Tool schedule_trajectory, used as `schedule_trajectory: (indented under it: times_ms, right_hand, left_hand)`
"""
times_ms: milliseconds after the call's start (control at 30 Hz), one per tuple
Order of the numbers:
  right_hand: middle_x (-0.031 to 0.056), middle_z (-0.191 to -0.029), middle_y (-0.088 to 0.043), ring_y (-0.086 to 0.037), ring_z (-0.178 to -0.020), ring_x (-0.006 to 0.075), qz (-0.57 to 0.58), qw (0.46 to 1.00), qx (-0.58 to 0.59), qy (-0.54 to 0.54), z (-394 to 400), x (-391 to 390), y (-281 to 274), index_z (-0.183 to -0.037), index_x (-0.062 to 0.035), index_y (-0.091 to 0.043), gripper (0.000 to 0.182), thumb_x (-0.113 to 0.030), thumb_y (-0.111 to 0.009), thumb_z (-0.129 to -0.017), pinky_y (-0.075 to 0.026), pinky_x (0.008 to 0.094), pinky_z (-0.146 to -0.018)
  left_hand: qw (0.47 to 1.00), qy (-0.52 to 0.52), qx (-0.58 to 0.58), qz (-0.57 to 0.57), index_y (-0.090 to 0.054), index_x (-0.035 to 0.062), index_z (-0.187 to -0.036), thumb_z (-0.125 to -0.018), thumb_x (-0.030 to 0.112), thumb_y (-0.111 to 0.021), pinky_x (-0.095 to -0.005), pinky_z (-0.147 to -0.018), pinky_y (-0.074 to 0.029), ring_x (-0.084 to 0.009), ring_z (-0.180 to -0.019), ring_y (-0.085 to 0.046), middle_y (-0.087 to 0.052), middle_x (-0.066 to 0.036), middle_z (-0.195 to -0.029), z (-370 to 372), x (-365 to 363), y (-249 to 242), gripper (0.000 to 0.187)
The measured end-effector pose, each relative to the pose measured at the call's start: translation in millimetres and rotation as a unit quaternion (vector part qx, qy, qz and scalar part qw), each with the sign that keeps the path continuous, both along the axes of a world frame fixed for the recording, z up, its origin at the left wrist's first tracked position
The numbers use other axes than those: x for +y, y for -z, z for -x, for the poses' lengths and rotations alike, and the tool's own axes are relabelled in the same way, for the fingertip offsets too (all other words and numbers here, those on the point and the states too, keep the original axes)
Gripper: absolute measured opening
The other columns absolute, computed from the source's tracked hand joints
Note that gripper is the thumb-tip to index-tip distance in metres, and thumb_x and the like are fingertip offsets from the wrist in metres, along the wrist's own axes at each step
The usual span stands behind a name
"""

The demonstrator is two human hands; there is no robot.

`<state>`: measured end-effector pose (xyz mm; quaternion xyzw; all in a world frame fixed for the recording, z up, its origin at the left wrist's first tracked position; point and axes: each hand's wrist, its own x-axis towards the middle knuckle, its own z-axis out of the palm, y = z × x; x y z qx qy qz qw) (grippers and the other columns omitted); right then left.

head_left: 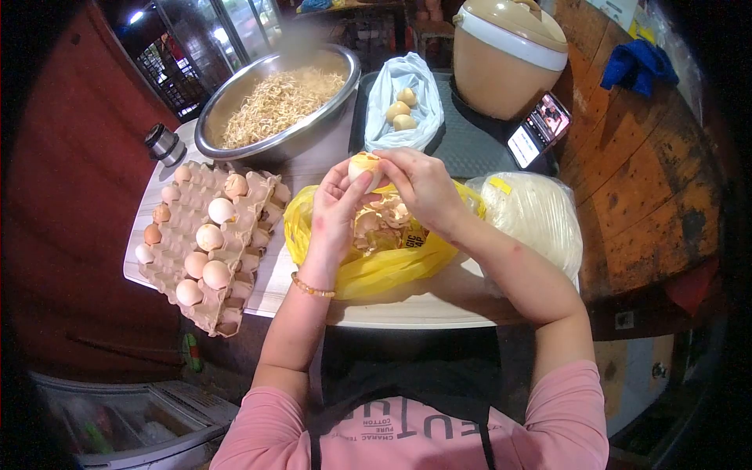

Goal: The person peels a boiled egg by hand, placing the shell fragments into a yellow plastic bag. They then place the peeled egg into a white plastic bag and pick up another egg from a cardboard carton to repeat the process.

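Observation:
A partly peeled egg point(364, 169) sits between my two hands, its shell broken open at the top. My left hand point(341, 188) is wrapped round the egg from the left and below. The fingers of my right hand point(415, 180) pinch at the egg's upper right side. Just beneath both hands lies an open yellow plastic bag point(352, 274) with broken eggshells point(384, 223) inside. Beyond the hands, several peeled eggs point(403, 122) rest in a pale blue plastic bag point(403, 70).
At left is a cardboard egg tray point(207, 301) holding several eggs. Behind it stands a steel bowl point(352, 86) of bean sprouts point(278, 106). A beige lidded container point(501, 74), a propped phone point(536, 133) and a wrapped white bundle point(536, 227) are on the right.

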<state>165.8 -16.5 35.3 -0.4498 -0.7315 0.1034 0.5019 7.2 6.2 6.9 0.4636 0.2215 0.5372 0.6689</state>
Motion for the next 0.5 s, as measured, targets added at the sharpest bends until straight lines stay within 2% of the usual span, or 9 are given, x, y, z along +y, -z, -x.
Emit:
schedule_trajectory:
  times_ms: [200, 267, 500]
  right_hand:
    - [0.0210, -0.096, -0.067, -0.067, -0.086, 0.0320, -0.016, 1.000, -0.012, 0.004, 0.9, 1.6, 3.0, -0.109, 0.0034, -0.064, 0.023, -0.009, -0.054, -0.092, -0.052, 0.0344, -0.076]
    - [0.0218, -0.089, -0.064, -0.063, -0.082, 0.0380, -0.034, 0.999, 0.018, 0.020, 4.3, 0.7, 2.8, -0.095, 0.0017, -0.065, 0.019, -0.014, -0.055, -0.091, -0.051, 0.0435, -0.073]
    - [0.0198, -0.072, -0.064, -0.064, -0.069, 0.0378, -0.032, 0.996, 0.022, 0.075, -0.5, 1.0, -5.0, -0.086, -0.0001, -0.063, 0.015, -0.014, -0.058, -0.089, -0.051, 0.0437, -0.062]
  left_hand:
    - [1.000, -0.007, 0.001, -0.003, -0.047, -0.0048, -0.126, -0.091, 0.012, -0.064, -0.0260, -0.077, -0.054, -0.0195, -0.099, -0.066, -0.064, -0.013, -0.113, 0.0, 0.6, 0.9, 0.042]
    - [1.000, -0.011, 0.005, -0.009, -0.047, -0.0047, -0.126, -0.090, 0.011, -0.064, -0.0261, -0.077, -0.054, -0.0194, -0.099, -0.066, -0.064, -0.013, -0.114, -0.3, -0.5, 0.5, 0.042]
    - [0.998, -0.045, 0.015, -0.028, -0.046, -0.0039, -0.126, -0.091, 0.010, -0.063, -0.0280, -0.080, -0.055, -0.0206, -0.102, -0.065, -0.062, -0.012, -0.117, -3.0, -4.0, -1.3, 0.042]
